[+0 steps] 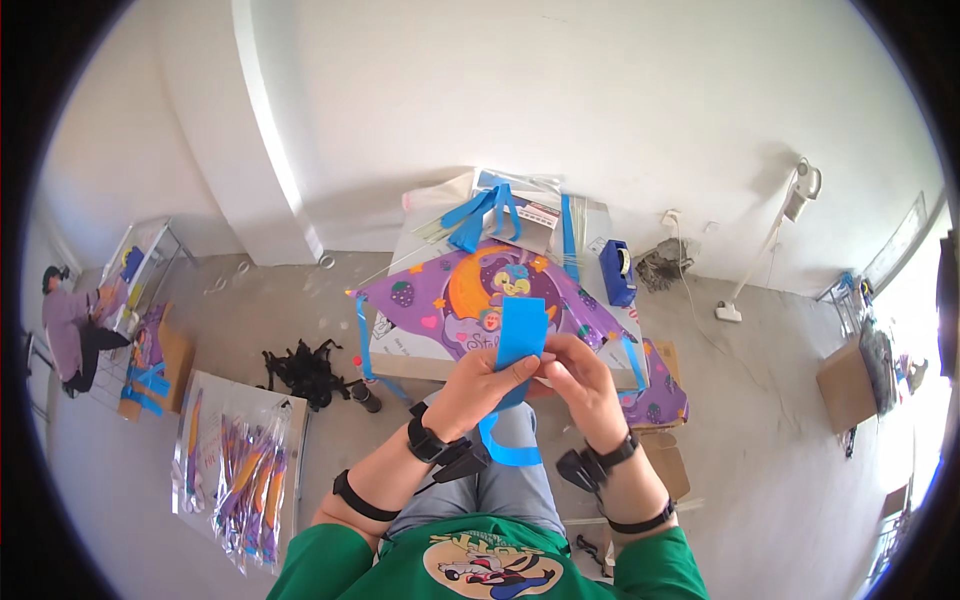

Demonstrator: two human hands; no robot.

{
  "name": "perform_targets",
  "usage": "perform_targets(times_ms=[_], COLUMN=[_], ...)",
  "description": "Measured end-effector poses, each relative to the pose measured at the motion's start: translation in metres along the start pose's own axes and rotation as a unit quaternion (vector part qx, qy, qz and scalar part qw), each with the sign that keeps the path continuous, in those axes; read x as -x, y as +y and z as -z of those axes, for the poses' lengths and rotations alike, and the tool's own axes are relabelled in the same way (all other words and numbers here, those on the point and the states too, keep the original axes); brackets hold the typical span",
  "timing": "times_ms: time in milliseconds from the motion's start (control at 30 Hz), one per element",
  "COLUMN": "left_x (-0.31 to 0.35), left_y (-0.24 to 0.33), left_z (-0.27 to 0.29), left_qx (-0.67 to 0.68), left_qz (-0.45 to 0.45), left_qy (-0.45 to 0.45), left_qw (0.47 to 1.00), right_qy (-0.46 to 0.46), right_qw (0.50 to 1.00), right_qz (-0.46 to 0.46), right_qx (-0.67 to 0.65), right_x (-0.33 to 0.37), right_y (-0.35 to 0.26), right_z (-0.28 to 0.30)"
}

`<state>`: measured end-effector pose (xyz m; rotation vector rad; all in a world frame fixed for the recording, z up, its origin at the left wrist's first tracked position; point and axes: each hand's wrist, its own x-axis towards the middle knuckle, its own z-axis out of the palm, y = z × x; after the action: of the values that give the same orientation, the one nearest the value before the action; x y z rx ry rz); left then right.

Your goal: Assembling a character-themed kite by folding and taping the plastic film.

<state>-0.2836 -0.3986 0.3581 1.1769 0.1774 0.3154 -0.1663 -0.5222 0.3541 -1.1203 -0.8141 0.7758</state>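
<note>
A folded strip of blue ribbon [522,325] stands up between my hands, over the near edge of the table. My left hand [478,380] grips it from the left, thumb laid across its face. My right hand [582,385] pinches at its right edge; the fingertips partly cover what they hold. A loose end of the ribbon curls down over my lap. Behind the hands, a purple kite [425,292] with a moon and a cartoon animal lies spread across the table, its lower middle hidden by the ribbon and my hands. Blue tails hang from both its sides.
On the table's far side lie more blue ribbons [468,228] and thin pale rods [432,228]. A blue tape dispenser [618,273] sits at the right edge. Bagged kites [250,470] lie at lower left. Another person [75,325] sits far left. Cardboard boxes [848,382] stand right.
</note>
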Motion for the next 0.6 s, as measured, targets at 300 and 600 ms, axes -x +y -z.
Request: perform_targets(times_ms=[300, 600], left_x=[0.009, 0.021], left_y=[-0.022, -0.032], left_z=[0.008, 0.010], left_qx=[-0.078, 0.010], left_qz=[0.043, 0.032], left_qy=[0.030, 0.041], left_qw=[0.996, 0.999], right_qy=[0.103, 0.124], right_qw=[0.993, 0.992], right_qz=[-0.047, -0.010], right_qx=[0.011, -0.010], right_x=[-0.007, 0.001], right_y=[0.007, 0.017], right_z=[-0.019, -0.018])
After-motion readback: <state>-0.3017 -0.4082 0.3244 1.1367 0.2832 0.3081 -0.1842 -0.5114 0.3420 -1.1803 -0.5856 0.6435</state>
